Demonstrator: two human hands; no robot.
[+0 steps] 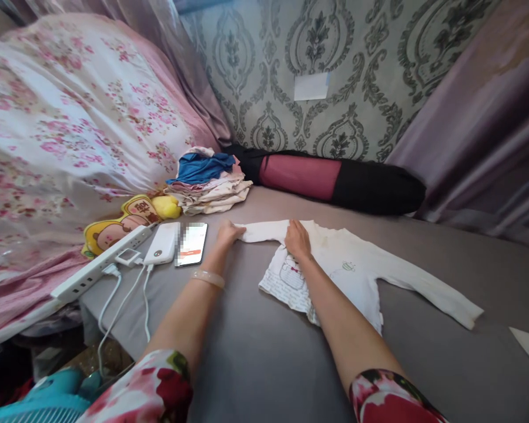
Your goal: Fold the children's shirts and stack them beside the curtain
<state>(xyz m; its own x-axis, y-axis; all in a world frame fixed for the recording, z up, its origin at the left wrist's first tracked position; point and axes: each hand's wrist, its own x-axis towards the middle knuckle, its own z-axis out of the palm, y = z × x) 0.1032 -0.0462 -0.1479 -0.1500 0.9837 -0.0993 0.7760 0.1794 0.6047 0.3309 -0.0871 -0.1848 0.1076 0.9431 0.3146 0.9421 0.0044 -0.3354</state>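
Note:
A small white long-sleeved shirt (357, 258) lies spread on the grey bed sheet, with a printed figure low on its front and a small green motif on the chest. My left hand (230, 233) is closed on the cuff of the sleeve on the left, which is stretched out straight. At the shoulder end of that same sleeve, my right hand (298, 238) grips the fabric with its fingers bent together. The other sleeve reaches out to the right, untouched. Part of the shirt's lower front is hidden behind my right forearm.
Left of my hands lie a phone (191, 244), a white power bank (162, 244) and a power strip (101, 263) with cables. Farther back are a yellow plush toy (166, 207), folded clothes (211, 191) and a black-and-maroon bolster (370, 182). A turquoise fan (48, 399) stands low left.

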